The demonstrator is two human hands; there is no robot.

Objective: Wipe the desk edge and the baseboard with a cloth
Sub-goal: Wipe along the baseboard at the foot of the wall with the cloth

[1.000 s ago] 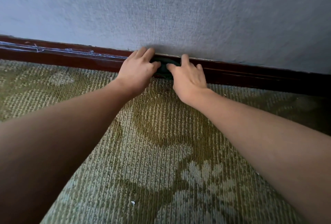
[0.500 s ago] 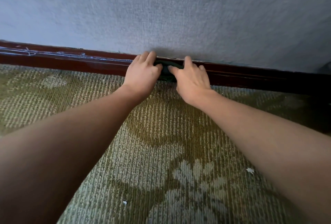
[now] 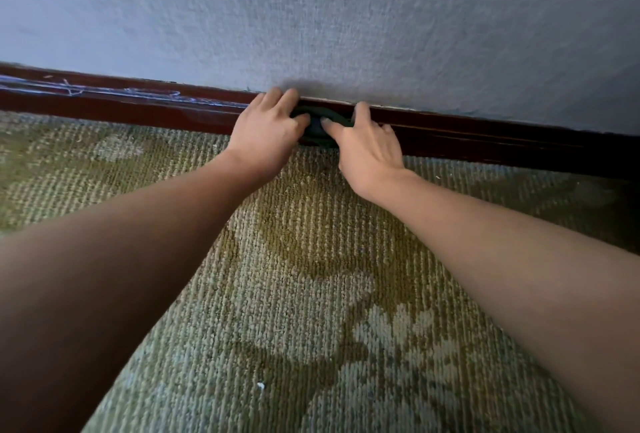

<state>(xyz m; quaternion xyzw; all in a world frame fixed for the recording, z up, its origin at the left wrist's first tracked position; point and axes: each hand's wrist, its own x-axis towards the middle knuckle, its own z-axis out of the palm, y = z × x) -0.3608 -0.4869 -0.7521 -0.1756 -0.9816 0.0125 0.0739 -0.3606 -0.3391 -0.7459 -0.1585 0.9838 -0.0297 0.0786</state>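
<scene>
The wall (image 3: 346,17) shuts off everything behind the baseboard (image 3: 138,110). Along the board the run lies open left and right of the left hand (image 3: 266,134) and right hand (image 3: 367,148), which crowd the cloth (image 3: 317,127) between them. Flat carpet (image 3: 311,259) gives room in front.

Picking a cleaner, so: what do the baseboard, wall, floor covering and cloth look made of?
Baseboard: likely wood, dark red-brown, with a glossy varnish judging by its sheen; pale scratches at left. Wall: matte grey-blue with a fine woven texture, perhaps fabric-look wallpaper. Floor: carpet, ribbed looped pile, green-beige floral pattern. Cloth: dark, mostly covered; cannot tell.
</scene>
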